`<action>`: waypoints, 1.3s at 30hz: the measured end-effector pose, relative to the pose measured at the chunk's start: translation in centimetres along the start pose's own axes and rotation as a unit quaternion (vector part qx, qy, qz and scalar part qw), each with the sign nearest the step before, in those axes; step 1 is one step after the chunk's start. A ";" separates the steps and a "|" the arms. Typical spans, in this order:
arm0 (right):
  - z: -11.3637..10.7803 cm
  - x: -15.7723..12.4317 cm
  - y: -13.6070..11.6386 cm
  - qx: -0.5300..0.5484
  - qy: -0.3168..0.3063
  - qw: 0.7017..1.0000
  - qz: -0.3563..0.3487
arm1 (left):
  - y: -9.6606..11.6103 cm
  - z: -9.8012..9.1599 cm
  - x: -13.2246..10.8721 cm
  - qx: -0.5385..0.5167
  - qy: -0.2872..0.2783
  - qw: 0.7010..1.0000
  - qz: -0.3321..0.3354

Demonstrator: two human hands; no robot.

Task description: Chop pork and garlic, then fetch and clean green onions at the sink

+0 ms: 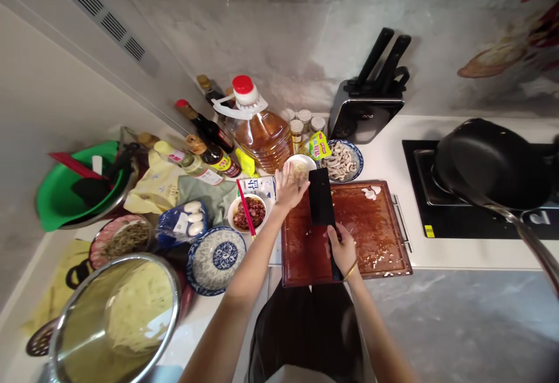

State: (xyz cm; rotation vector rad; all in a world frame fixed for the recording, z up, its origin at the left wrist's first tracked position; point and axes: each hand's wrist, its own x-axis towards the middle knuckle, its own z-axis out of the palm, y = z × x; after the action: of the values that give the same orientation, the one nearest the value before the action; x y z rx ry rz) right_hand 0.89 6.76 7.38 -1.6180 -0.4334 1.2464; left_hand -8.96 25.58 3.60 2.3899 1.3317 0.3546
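Right hand (343,245) gripping cleaver (321,197), left (289,187) splayed, perhaps touching bowl (305,158)

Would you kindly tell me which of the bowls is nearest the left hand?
The white bowl of pale food, beside the bowl of sliced mushrooms: the left hand partly covers it and no other bowl.

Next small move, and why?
Probably ease the left hand back from the white bowl, then bring the cleaver to the pale pieces. They lie at the cutting board's far right corner, while the right hand holds the blade toward the board's left, close to the left hand.
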 end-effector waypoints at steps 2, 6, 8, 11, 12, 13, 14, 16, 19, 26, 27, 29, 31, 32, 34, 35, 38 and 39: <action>-1.3 -1.0 0.5 0.024 0.020 0.999 0.019 | -1.2 0.7 0.7 0.002 -0.005 1.000 0.000; -4.9 -4.8 2.7 0.081 0.066 0.993 0.050 | -1.3 1.1 0.1 -0.014 0.043 0.998 0.046; -6.5 -6.6 4.0 0.100 0.095 0.988 0.062 | -0.4 1.4 -0.5 -0.028 0.039 0.996 0.079; -7.7 -8.4 5.6 0.122 0.134 0.979 0.087 | 1.5 2.9 -1.2 -0.042 -0.024 0.988 0.149; -7.8 -8.8 6.1 0.130 0.141 0.977 0.095 | 2.1 3.7 -1.4 -0.040 -0.038 0.986 0.158; -7.7 -9.0 6.4 0.137 0.145 0.975 0.101 | 2.7 4.5 -1.6 -0.033 -0.042 0.986 0.155; -7.6 -9.2 6.6 0.145 0.147 0.973 0.105 | 3.3 5.4 -1.8 -0.024 -0.038 0.988 0.145; -7.3 -9.5 7.0 0.159 0.148 0.970 0.111 | 4.0 7.0 -2.2 -0.002 -0.027 0.993 0.117; -6.9 -9.6 7.2 0.169 0.150 0.968 0.112 | 4.5 8.1 -2.9 0.017 -0.040 0.993 0.106; -7.4 -9.3 7.4 0.165 0.138 0.970 0.114 | 5.0 6.4 -4.6 0.103 -0.067 0.991 0.058; -7.5 -9.2 7.4 0.164 0.135 0.971 0.114 | 5.3 6.4 -4.7 0.122 -0.072 0.989 0.040; -7.7 -8.9 7.3 0.159 0.134 0.972 0.111 | 5.9 6.5 -4.7 0.145 -0.091 0.985 0.029; -7.9 -8.8 7.3 0.156 0.135 0.973 0.108 | 6.4 6.8 -4.5 0.146 -0.116 0.981 0.048; -8.0 -8.7 7.2 0.155 0.135 0.973 0.108 | 6.5 6.9 -4.4 0.142 -0.125 0.980 0.057; -8.2 -8.6 7.1 0.156 0.134 0.973 0.109 | 6.5 6.7 -4.3 0.125 -0.132 0.982 0.061; -8.2 -8.6 7.1 0.156 0.133 0.973 0.109 | 6.4 6.4 -4.2 0.106 -0.131 0.984 0.055; -8.5 -8.5 7.0 0.157 0.128 0.973 0.112 | 5.7 4.5 -3.7 -0.001 -0.110 0.994 0.026; -8.6 -8.5 6.9 0.158 0.128 0.973 0.113 | 5.3 3.7 -3.2 -0.043 -0.096 0.994 0.012</action>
State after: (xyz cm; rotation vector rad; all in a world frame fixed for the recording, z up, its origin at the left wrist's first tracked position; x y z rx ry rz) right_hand 3.05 -6.89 5.45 -1.5523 0.1100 1.1824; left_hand -5.13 19.50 2.55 2.3051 1.1786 0.1783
